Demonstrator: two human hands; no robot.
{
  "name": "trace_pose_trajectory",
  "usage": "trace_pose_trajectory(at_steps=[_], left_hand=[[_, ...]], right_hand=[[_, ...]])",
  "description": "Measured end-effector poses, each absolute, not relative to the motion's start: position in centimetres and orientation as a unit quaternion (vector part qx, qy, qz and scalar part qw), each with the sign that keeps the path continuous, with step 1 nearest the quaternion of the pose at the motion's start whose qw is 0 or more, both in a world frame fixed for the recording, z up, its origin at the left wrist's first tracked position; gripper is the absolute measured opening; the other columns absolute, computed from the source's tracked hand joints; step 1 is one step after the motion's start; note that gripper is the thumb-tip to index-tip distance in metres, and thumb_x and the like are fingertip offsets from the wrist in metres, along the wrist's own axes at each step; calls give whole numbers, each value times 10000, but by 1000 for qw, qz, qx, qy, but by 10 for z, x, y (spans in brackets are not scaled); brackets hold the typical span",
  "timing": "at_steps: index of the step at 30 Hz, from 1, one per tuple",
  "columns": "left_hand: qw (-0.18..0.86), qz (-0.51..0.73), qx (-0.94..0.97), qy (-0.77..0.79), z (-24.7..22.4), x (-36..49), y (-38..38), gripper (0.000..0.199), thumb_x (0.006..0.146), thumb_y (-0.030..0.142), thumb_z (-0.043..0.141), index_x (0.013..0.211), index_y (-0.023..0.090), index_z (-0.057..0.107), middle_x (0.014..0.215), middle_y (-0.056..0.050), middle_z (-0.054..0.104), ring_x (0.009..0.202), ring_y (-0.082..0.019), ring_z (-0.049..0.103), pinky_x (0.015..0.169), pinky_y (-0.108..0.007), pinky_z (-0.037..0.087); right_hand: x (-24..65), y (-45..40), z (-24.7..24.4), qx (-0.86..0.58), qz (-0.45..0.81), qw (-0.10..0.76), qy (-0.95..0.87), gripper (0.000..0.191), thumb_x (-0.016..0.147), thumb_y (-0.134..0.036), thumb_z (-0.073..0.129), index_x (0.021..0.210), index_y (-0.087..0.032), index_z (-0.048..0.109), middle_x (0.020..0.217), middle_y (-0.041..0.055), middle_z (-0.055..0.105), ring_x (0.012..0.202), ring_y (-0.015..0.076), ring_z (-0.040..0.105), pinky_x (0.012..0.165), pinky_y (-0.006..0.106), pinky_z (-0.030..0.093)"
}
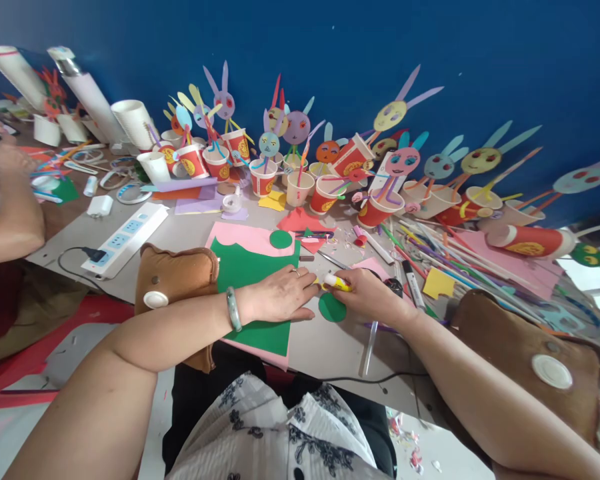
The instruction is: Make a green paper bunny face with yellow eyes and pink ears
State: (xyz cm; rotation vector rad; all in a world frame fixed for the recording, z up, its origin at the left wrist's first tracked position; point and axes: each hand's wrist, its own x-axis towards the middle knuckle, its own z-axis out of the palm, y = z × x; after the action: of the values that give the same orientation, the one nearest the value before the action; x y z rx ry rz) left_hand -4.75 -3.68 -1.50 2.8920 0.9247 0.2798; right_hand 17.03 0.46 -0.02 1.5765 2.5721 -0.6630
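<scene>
My right hand (373, 292) is closed round a small yellow and white tube (337, 283) that looks like a glue stick. Its white end points left, close to the fingertips of my left hand (285, 293). That left hand lies palm down over a green paper sheet (253, 337), fingers stretched out and thumb apart. Just below the tube, a green paper disc (333, 307) rests on the table. Another green disc (281, 239) lies on pink paper (230, 233) beyond the sheet. Scissors (333, 260) are partly visible beside my right hand.
Paper cups with rabbit-faced figures (263, 177) line the wall. Pipe cleaners (460, 267) and paper scraps spread to the right. A power strip (125, 240) and brown cushions (175, 273) flank my arms. Another person's arm (10, 200) reaches in at left.
</scene>
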Motion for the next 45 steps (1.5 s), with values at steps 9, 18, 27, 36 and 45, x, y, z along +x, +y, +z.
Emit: trace_pose_trajectory(at_steps=[9,18,27,36,45], left_hand=[[18,86,947,308,-18,-44,-38,401,954,447,618,1207,137,592,1088,-106,606,1052,-262,554,834,-374,414],[-12,75,951,301,-20,-43,-37,463,960,485,599,1237,115,570,1116,-109,626,1045,-264,560,827,-375,397],[-13,76,951,300,-21,-43,-36,453,965,497,584,1204,112,584,1110,-112,622,1035,-262,554,817,-364,385],[-15,66,949,307,-17,-42,-38,453,956,488,603,1206,110,592,1094,-113,618,1034,-263,558,827,-368,403],[-32,53,951,304,-13,-42,-40,475,978,517,546,1214,106,587,1089,-115,613,1043,-273,564,839,-388,422]], right_hand=[[176,7,-5,499,-236,15,834,163,804,-271,506,652,-213,512,613,11,579,594,155,499,591,264,347],[185,3,12,520,-215,-9,827,319,868,-461,527,1083,-226,515,683,16,646,674,243,630,603,303,376],[188,2,15,497,-253,-55,828,201,909,-416,453,926,-236,543,688,26,651,637,206,611,621,302,408],[185,3,9,487,-281,-89,822,226,860,-408,529,844,-207,633,668,19,660,589,162,565,570,275,410],[185,5,0,500,-274,-73,818,222,854,-409,526,856,-215,634,726,35,678,636,178,590,596,280,441]])
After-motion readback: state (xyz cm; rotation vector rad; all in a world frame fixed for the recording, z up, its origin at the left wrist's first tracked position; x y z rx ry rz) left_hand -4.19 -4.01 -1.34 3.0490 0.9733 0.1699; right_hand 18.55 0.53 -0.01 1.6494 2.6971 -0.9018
